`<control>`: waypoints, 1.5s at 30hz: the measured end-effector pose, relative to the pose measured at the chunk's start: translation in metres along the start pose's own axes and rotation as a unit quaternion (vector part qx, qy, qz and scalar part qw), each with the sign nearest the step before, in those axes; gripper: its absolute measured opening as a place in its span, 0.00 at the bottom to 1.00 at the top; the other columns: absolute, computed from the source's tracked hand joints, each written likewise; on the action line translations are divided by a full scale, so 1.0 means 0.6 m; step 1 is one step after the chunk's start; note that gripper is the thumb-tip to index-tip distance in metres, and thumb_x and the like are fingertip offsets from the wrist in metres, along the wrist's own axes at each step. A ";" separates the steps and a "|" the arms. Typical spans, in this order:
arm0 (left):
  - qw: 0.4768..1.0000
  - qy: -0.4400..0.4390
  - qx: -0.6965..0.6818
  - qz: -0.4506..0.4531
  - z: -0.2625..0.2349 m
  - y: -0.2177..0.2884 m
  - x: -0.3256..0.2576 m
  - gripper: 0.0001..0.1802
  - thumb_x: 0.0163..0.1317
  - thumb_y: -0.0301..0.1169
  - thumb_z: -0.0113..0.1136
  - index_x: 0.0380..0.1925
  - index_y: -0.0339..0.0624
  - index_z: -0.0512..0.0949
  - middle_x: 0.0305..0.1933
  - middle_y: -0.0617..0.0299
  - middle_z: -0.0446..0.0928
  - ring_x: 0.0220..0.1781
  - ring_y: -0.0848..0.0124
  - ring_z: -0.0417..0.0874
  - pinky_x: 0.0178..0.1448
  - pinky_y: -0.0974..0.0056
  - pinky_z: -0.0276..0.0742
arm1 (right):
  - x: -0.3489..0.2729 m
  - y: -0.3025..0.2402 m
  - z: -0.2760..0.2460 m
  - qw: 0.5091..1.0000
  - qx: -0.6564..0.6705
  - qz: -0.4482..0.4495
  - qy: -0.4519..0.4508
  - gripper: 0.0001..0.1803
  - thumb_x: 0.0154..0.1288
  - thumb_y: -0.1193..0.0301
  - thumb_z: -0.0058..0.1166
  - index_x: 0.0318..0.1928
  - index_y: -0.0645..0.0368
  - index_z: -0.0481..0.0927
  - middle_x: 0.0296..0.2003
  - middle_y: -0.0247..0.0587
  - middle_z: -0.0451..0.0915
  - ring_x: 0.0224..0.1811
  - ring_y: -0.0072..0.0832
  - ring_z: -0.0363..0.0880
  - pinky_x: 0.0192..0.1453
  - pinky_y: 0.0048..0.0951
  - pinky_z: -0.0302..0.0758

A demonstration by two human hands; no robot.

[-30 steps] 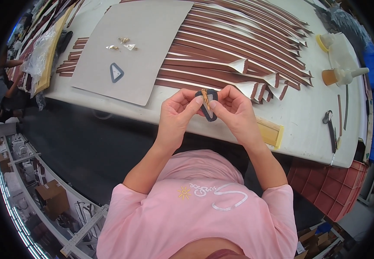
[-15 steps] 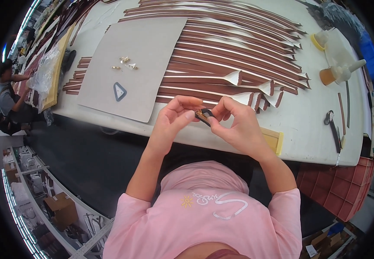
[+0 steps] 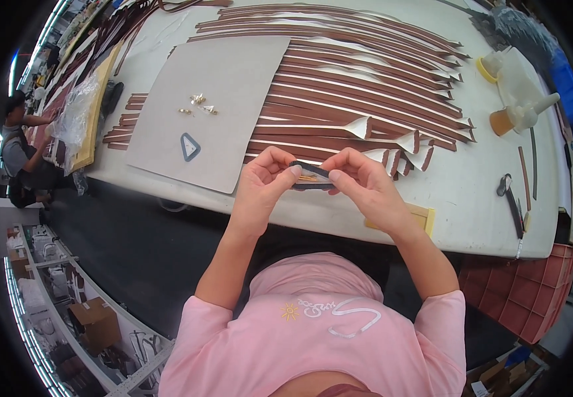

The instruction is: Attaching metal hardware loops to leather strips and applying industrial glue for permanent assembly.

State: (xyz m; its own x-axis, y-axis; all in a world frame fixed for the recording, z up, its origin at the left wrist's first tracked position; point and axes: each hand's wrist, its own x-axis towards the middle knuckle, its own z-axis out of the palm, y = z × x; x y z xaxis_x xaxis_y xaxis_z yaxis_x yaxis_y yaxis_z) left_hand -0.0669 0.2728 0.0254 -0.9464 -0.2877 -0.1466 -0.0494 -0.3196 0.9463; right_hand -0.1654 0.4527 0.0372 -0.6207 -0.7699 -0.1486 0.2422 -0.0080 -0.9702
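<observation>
Between my two hands is a small dark-edged, triangular-looking piece [image 3: 311, 186] with gold-coloured metal showing inside its rim. My left hand [image 3: 263, 192] pinches one end of it with thumb and fingers. The opposite end is pinched by my right hand [image 3: 369, 192]. Both hands hold it just above the table's near edge. A similar blue-grey triangular piece [image 3: 190, 147] lies on a grey board [image 3: 227, 73] to the left. Farther up that board is a cluster of small gold metal fittings [image 3: 197, 99]. My fingertips cover part of the held piece.
Many long brown strips with white edges [image 3: 359, 86] spread over the white table [image 3: 472, 218]. On the right stand bottles with amber contents [image 3: 501, 120] and a dark-handled tool [image 3: 511, 198]. A yellow-edged frame [image 3: 425, 218] lies near my right forearm. Another person [image 3: 21, 145] works at far left.
The held piece has turned in my fingers, so its rim and the gold metal inside show more broadly. My right hand has moved slightly to the right, and the view has shifted a little.
</observation>
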 end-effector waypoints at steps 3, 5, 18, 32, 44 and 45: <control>0.999 0.035 -0.040 0.003 0.002 -0.008 -0.005 0.05 0.65 0.24 0.61 0.38 0.38 0.75 0.36 0.65 0.78 0.38 0.80 0.78 0.45 0.72 0.76 | -0.013 0.010 0.014 0.999 0.029 -0.002 0.023 0.09 0.71 0.73 0.54 0.47 0.63 0.74 0.40 0.35 0.78 0.41 0.18 0.78 0.50 0.24 0.77; 0.997 0.046 -0.054 0.004 0.005 -0.014 -0.009 0.04 0.65 0.24 0.61 0.38 0.38 0.75 0.36 0.65 0.78 0.38 0.80 0.78 0.46 0.72 0.75 | -0.011 0.020 0.014 0.999 0.034 -0.004 0.027 0.08 0.71 0.73 0.55 0.46 0.63 0.73 0.39 0.34 0.78 0.41 0.18 0.78 0.50 0.24 0.77; 0.977 -0.097 0.180 0.056 -0.004 0.017 -0.015 0.12 0.63 0.25 0.64 0.45 0.33 0.81 0.37 0.63 0.82 0.38 0.79 0.80 0.45 0.71 0.75 | -0.011 -0.042 0.007 0.955 -0.291 -0.054 0.020 0.08 0.59 0.77 0.59 0.37 0.62 0.73 0.32 0.31 0.77 0.34 0.18 0.77 0.40 0.22 0.74; 0.999 -0.007 -0.018 -0.025 0.021 -0.027 -0.032 0.09 0.65 0.27 0.64 0.41 0.34 0.80 0.36 0.63 0.82 0.38 0.80 0.80 0.45 0.72 0.76 | -0.003 0.011 0.011 0.999 0.011 -0.016 0.043 0.10 0.71 0.70 0.55 0.47 0.63 0.79 0.37 0.31 0.81 0.38 0.15 0.78 0.40 0.20 0.77; 0.987 0.021 0.137 0.084 0.036 -0.042 -0.041 0.05 0.64 0.26 0.64 0.37 0.36 0.82 0.32 0.66 0.82 0.36 0.81 0.78 0.44 0.72 0.73 | -0.008 0.007 0.007 0.991 -0.093 -0.074 0.063 0.07 0.63 0.72 0.63 0.39 0.61 0.80 0.33 0.31 0.81 0.35 0.15 0.77 0.38 0.19 0.73; 0.987 0.020 0.136 0.083 0.036 -0.042 -0.043 0.05 0.64 0.26 0.64 0.37 0.36 0.82 0.32 0.66 0.82 0.36 0.81 0.78 0.44 0.72 0.73 | -0.008 0.010 0.004 0.994 -0.072 -0.064 0.046 0.07 0.63 0.72 0.63 0.39 0.61 0.80 0.33 0.31 0.81 0.34 0.16 0.77 0.37 0.19 0.73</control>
State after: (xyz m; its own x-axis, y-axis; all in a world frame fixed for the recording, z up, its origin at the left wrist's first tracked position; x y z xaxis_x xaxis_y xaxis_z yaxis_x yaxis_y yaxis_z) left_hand -0.0479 0.3075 0.0115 -0.9357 -0.3526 0.0115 0.0165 -0.0114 0.9998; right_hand -0.1592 0.4547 0.0328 -0.7064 -0.7071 -0.0334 0.0526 -0.0054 -0.9986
